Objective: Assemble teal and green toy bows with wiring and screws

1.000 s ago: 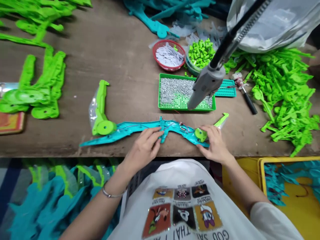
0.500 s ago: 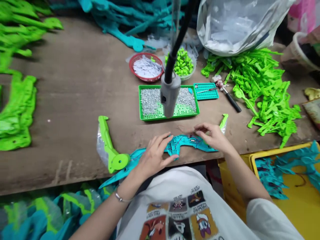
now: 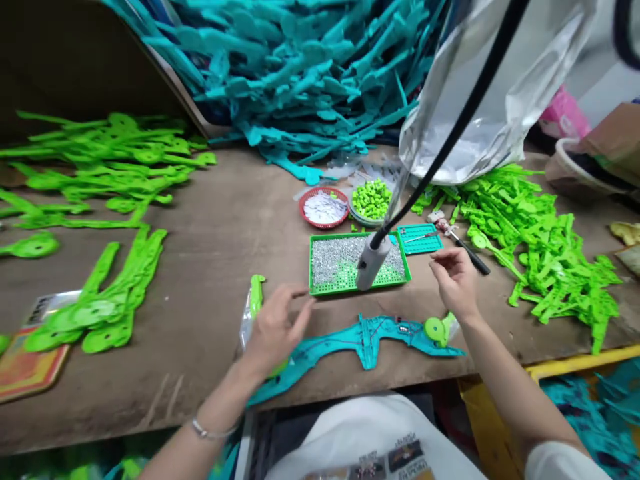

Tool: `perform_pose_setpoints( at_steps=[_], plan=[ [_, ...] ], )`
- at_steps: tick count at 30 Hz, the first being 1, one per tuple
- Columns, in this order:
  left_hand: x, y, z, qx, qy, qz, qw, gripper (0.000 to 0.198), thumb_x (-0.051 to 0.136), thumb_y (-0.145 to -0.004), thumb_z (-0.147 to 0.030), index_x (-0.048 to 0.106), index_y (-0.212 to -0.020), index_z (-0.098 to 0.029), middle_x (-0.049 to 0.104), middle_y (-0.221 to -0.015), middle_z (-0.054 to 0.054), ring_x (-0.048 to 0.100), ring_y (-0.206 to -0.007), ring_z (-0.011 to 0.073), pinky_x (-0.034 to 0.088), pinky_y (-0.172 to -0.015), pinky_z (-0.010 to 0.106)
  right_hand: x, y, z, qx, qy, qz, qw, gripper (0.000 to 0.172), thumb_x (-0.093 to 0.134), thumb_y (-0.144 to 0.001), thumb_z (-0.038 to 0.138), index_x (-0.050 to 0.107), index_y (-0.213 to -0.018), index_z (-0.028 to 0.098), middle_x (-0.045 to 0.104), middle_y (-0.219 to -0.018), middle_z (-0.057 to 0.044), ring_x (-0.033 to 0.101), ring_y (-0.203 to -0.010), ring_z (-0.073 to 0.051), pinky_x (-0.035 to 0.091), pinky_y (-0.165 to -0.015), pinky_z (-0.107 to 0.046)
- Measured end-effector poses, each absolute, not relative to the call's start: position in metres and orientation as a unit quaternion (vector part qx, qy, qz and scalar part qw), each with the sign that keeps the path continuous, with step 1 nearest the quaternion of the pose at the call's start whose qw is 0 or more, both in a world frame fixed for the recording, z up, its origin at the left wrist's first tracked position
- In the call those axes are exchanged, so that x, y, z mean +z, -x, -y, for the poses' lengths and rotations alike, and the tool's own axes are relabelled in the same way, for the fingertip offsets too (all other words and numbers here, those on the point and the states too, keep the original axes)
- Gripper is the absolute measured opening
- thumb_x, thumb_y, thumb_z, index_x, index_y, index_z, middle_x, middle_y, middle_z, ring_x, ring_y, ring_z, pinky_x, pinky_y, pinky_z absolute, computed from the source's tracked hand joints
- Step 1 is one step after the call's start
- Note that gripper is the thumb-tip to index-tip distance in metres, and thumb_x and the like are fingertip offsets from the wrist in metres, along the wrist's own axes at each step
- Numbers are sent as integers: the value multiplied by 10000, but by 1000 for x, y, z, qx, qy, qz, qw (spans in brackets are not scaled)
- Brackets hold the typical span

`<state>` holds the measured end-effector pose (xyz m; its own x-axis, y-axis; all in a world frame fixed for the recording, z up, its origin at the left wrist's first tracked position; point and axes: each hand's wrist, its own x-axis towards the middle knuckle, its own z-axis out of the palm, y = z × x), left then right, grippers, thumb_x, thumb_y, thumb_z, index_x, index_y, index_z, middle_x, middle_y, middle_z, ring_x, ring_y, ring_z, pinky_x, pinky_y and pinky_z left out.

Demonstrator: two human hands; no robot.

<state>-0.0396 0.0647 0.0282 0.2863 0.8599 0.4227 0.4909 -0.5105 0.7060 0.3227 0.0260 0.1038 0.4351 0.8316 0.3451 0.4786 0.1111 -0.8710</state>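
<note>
Two hands lifted, left hand [image 3: 274,328] and right hand [image 3: 456,281] empty with fingers spread, teal bow piece [image 3: 360,341] lying lengthwise left-right along table edge

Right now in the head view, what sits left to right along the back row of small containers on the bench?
red basket → bowl of green pieces → small teal tray → black-handled tool → loose green parts pile.
</note>
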Motion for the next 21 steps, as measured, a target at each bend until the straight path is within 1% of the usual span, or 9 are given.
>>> perform_pose_setpoints(
  at_steps=[3,5,9,12,14,16,18,20,21],
  plan=[
    [25,78,-134,416,-675,-540,282,267,671,-893,-415,643,-1070,-216,725,-1006,48,712,-896,222,581,-850,374,119,-335,-49,211,643,510,531,202,771,-804,282,638,-942,218,707,-920,-22,673,-849,-162,536,-802,-318],
    [19,93,-186,414,-626,-571,332,370,691,-832,-457,626,-1086,-195,722,-1027,67,710,-921,231,590,-845,377,128,-335,-77,260,627,519,519,242,808,-764,292,650,-929,213,714,-886,-14,677,-825,-159,544,-795,-320],
    [8,91,-278,404,-600,-595,351,339,678,-769,-353,603,-1036,-159,718,-987,100,710,-920,239,594,-875,405,144,-316,-164,389,592,483,514,348,862,-706,287,657,-972,197,719,-793,3,692,-746,-155,572,-742,-308],
    [6,80,-333,404,-595,-605,341,357,687,-750,-258,588,-1069,-135,712,-1020,120,710,-931,244,587,-896,418,154,-296,-247,451,590,405,533,346,853,-735,222,642,-1008,193,740,-831,-19,721,-778,-155,596,-773,-289],
    [9,75,-366,413,-594,-611,322,414,691,-753,-206,571,-1135,-102,703,-1095,150,700,-1001,268,558,-958,449,158,-287,-300,472,597,351,545,234,791,-815,227,628,-980,196,745,-897,-39,735,-840,-150,608,-836,-282],
    [17,73,-396,433,-599,-607,292,466,692,-766,-179,552,-1197,-67,673,-1218,181,654,-1144,298,489,-1060,484,160,-284,-346,469,615,322,546,175,735,-871,275,619,-976,197,736,-952,-57,738,-897,-153,612,-882,-289],
    [30,70,-425,459,-610,-591,262,466,681,-808,-218,550,-1220,-44,616,-1355,189,559,-1301,292,394,-1154,482,158,-287,-384,453,636,303,547,236,720,-883,353,615,-1026,198,725,-1013,-73,734,-964,-167,613,-911,-307],
    [49,64,-454,496,-621,-558,237,430,609,-897,-358,577,-1173,-30,584,-1420,174,463,-1408,253,325,-1191,449,154,-293,-413,432,652,287,553,353,733,-861,431,609,-1092,195,717,-1077,-86,724,-1031,-181,612,-931,-327],
    [60,59,-468,518,-629,-533,228,475,535,-939,-453,594,-1129,-21,592,-1414,161,420,-1450,233,303,-1189,436,151,-296,-425,422,657,282,557,408,743,-846,465,607,-1117,191,716,-1101,-90,719,-1053,-185,610,-938,-337]
  ],
)
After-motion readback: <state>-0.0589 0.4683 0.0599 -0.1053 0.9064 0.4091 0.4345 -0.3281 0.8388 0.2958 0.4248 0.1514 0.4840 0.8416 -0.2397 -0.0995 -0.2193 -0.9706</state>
